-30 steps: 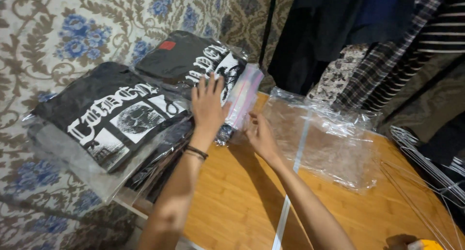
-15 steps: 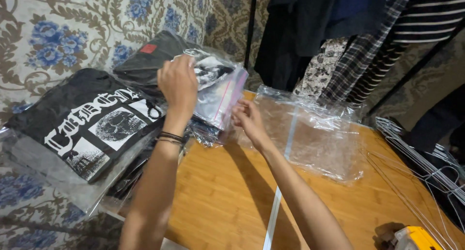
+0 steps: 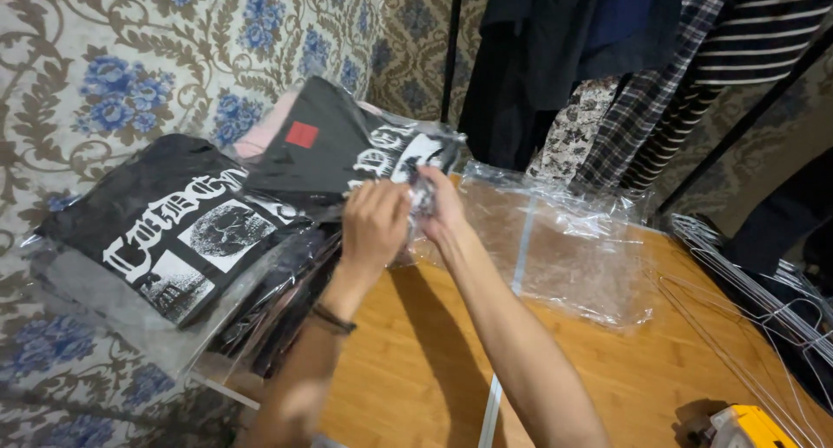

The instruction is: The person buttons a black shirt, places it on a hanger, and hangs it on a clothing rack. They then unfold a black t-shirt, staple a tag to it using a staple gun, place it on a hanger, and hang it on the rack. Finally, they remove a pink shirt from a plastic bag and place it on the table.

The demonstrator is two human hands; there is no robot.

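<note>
My left hand (image 3: pixel 375 225) and my right hand (image 3: pixel 441 207) meet at the near edge of a black printed shirt in a clear plastic bag (image 3: pixel 334 149). Both pinch the crinkled plastic there. That bagged shirt lies tilted on top of a pile, with a red square patch facing up. A second bagged black shirt with white lettering and pictures (image 3: pixel 169 231) lies to its left, nearer me. A dark band sits on my left wrist.
Empty clear plastic bags (image 3: pixel 568 244) lie on the wooden table (image 3: pixel 416 370) right of my hands. Wire hangers (image 3: pixel 764 305) are spread at the right edge, a yellow object (image 3: pixel 748 428) at bottom right. Hanging clothes (image 3: pixel 607 58) stand behind; a floral cloth (image 3: pixel 104 58) covers the left.
The bagged shirt has moved from the table edge up onto the pile. My hands, apart before, have come together at its near edge.
</note>
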